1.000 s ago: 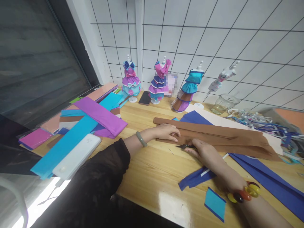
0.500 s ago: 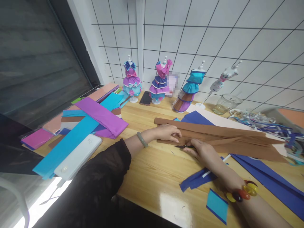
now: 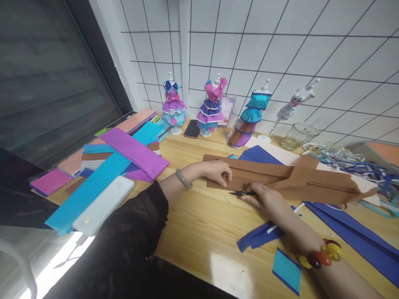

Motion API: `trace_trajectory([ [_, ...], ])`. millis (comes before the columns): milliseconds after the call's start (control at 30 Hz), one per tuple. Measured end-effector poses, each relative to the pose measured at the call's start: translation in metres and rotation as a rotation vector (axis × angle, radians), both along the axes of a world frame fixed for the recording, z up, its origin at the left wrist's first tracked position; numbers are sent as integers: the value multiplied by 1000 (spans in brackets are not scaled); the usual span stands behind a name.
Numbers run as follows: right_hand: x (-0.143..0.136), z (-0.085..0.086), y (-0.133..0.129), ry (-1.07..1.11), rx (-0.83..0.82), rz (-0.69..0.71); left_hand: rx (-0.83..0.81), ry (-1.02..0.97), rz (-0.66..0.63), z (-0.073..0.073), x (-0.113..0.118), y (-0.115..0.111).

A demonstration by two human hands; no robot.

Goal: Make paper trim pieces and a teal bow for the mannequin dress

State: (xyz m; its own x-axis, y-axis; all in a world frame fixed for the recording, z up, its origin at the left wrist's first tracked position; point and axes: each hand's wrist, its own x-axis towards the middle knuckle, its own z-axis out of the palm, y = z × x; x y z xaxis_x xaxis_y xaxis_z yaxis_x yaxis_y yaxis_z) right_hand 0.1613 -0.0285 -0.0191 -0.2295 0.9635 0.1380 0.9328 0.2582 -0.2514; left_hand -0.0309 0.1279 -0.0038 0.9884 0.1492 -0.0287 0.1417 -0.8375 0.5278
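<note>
Folded brown crepe paper point(image 3: 255, 169) lies across the table in front of me, with a strip of it turned up and over towards its right part. My left hand point(image 3: 216, 172) rests at its left end, fingers curled and thumb bent down onto it. In my right hand point(image 3: 264, 196) is a small pair of dark scissors point(image 3: 238, 193); the blades point left, just below the near edge of the brown paper. Most of the handles are hidden by my fingers. Dark blue paper pieces point(image 3: 254, 237) and a light-blue piece with dark edges point(image 3: 287, 270) lie near my right forearm.
Small dress forms in ruffled outfits point(image 3: 173, 109) stand along the tiled wall, with one bare form point(image 3: 299, 101). A phone point(image 3: 191, 128), a glass jar point(image 3: 297, 139) and tangled ribbons point(image 3: 339, 160) are at the back. Purple paper point(image 3: 134, 153) and a white power bank point(image 3: 104, 203) lie left.
A strip of the brown paper at the right has lifted and flopped over the rest. My left hand's fingers have curled in more and drawn slightly left. The scissors have hardly moved.
</note>
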Motion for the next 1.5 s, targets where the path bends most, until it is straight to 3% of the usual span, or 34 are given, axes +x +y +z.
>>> trace_trajectory([
  [200, -5, 3, 1, -21, -20, 1, -2, 79, 8, 4, -5, 3],
  [933, -12, 4, 2, -6, 41, 19, -127, 65, -32, -1, -5, 10],
  [1500, -24, 6, 5, -49, 72, 39, -107, 43, -37, -1, -7, 10],
])
